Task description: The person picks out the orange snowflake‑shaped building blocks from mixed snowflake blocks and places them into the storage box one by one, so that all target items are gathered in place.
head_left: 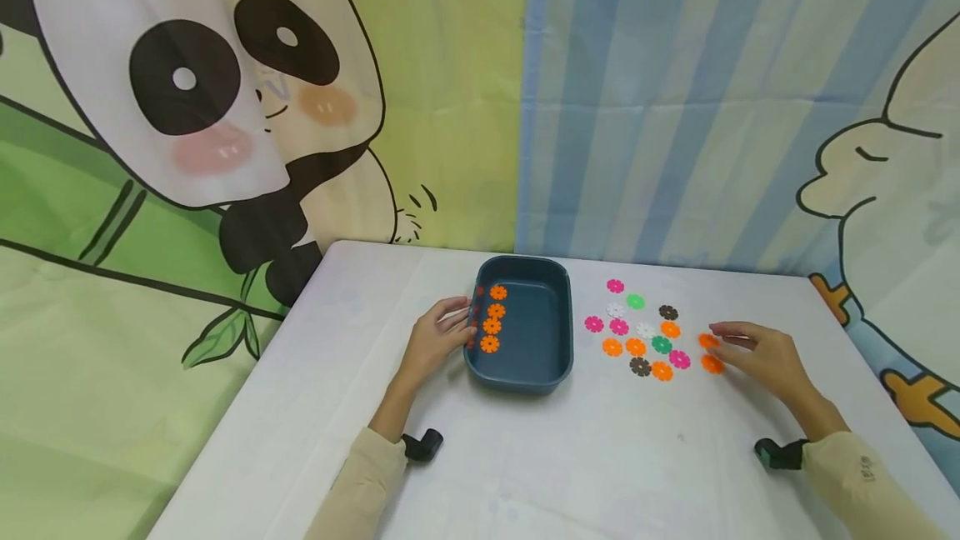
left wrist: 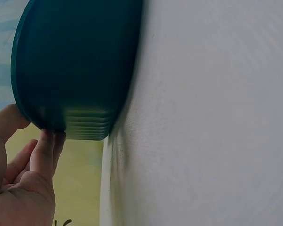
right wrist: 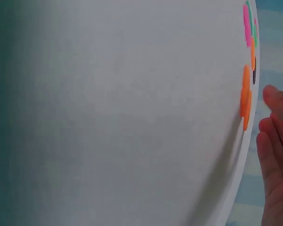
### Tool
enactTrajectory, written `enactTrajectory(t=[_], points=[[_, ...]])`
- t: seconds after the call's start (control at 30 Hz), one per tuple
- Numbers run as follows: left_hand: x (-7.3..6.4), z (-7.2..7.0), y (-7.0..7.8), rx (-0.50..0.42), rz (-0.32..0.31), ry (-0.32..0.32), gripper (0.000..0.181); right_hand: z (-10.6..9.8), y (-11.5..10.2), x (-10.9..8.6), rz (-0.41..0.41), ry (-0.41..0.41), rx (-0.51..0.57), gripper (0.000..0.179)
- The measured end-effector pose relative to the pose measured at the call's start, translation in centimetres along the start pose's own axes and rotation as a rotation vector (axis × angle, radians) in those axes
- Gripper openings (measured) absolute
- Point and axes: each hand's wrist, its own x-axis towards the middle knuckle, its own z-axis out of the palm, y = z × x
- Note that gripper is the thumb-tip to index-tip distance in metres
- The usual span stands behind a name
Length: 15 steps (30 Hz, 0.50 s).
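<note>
My left hand holds the left side of a dark blue rectangular basin, thumb at the rim and fingers against the outer wall. In the left wrist view the thumb and fingertips meet the basin at its edge. Inside it, orange notched plastic discs form a column along the left wall. Over on the right, my right hand hovers with thumb and fingers apart, just beside two orange notched discs. The right wrist view shows the fingers with nothing between them and the thumb.
Between basin and right hand lie several loose notched discs in pink, green, white, brown and orange. The white table ends at a patterned curtain behind. Black wrist devices protrude from both sleeves.
</note>
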Motion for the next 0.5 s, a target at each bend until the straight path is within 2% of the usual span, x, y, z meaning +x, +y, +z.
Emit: enactTrajectory(t=[0.3,0.5], points=[[0.0,0.0,-0.2,-0.001,0.001,-0.001,0.052,0.3,1.5,0.1,-0.053,0.024,0.023,0.043],[0.0,-0.1,-0.1,-0.032,0.003,-0.015,0.053,0.4,1.9,0.4,-0.015,0.001,0.028,0.044]])
